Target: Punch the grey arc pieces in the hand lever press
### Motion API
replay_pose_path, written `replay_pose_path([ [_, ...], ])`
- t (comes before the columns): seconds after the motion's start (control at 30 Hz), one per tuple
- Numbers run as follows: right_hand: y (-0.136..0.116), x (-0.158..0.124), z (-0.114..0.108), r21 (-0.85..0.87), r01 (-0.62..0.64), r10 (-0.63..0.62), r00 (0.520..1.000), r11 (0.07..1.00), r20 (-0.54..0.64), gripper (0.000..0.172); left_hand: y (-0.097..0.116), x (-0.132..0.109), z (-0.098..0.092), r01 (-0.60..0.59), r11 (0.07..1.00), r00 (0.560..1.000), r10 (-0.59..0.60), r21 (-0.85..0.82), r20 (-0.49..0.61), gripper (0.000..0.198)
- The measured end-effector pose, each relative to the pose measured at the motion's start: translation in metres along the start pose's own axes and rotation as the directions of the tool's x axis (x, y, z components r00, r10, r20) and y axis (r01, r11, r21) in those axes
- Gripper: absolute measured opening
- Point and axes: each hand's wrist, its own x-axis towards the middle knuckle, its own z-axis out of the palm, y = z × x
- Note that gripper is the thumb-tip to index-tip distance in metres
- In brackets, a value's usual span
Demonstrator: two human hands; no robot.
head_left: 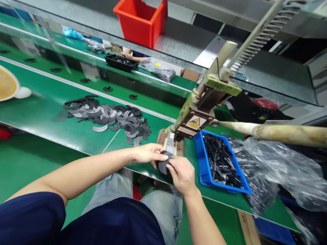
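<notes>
Both of my hands hold a dark grey curved plastic part (163, 166) at the table's front edge, just before the base of a hand press (195, 117). My left hand (149, 153) grips its upper left side with the thumb on top. On its right side, the fingers of my right hand (182, 173) pinch the part; whether a smaller piece is in them too is hidden. To the left lies a pile of grey and black curved parts (109, 115). A blue bin (204, 172) of small black pieces stands right of the press.
The press's long lever (286, 133) sticks out to the right above clear plastic bags (288, 170). Black parts (107, 89) lie spaced along the green belt behind. A red bin (138, 25) sits on the upper shelf. Across the belt, another person's hands (130, 55) are near a black tray (120, 63).
</notes>
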Motion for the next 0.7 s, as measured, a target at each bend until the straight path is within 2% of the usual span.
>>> replay_pose_path([
  [0.07,0.003,-0.007,-0.003,0.006,-0.041,0.041,0.999,0.999,-0.031,0.028,-0.007,0.005,-0.011,0.011,1.000,1.000,-0.011,0.027,0.015,0.056],
  [0.13,0.006,-0.019,-0.007,0.007,-0.096,0.096,0.991,0.995,-0.095,0.033,-0.012,0.013,-0.032,-0.007,0.984,0.992,0.030,0.177,-0.125,0.049],
  [0.2,0.008,-0.034,-0.011,0.009,-0.143,0.142,0.976,0.990,-0.166,0.033,-0.010,0.027,-0.061,0.031,0.900,0.949,0.109,0.434,-0.294,0.038],
  [0.23,0.009,-0.042,-0.012,0.015,-0.163,0.163,0.969,0.987,-0.188,0.033,-0.006,0.037,-0.077,0.074,0.810,0.921,0.168,0.582,-0.351,0.032],
  [0.3,0.009,-0.054,-0.013,0.033,-0.196,0.199,0.959,0.980,-0.201,0.033,0.011,0.062,-0.107,0.162,0.563,0.878,0.293,0.811,-0.379,0.024],
  [0.37,0.009,-0.061,-0.015,0.046,-0.217,0.221,0.958,0.975,-0.181,0.033,0.036,0.090,-0.128,0.242,0.362,0.847,0.373,0.900,-0.378,0.028],
  [0.4,0.008,-0.063,-0.017,0.042,-0.221,0.225,0.960,0.974,-0.169,0.033,0.049,0.103,-0.136,0.282,0.300,0.834,0.392,0.911,-0.387,0.032],
  [0.47,0.008,-0.065,-0.023,0.015,-0.229,0.229,0.960,0.973,-0.163,0.032,0.075,0.122,-0.144,0.334,0.242,0.816,0.410,0.911,-0.408,0.044],
  [0.53,0.010,-0.070,-0.031,-0.024,-0.246,0.237,0.954,0.969,-0.181,0.031,0.097,0.126,-0.143,0.347,0.232,0.796,0.440,0.909,-0.416,0.050],
  [0.63,0.019,-0.081,-0.049,-0.096,-0.295,0.266,0.934,0.951,-0.238,0.027,0.123,0.100,-0.130,0.239,0.224,0.808,0.493,0.945,-0.321,0.041],
  [0.7,0.030,-0.089,-0.062,-0.149,-0.356,0.306,0.911,0.923,-0.277,0.023,0.129,0.066,-0.115,0.040,0.261,0.880,0.447,0.964,-0.157,0.038],
])
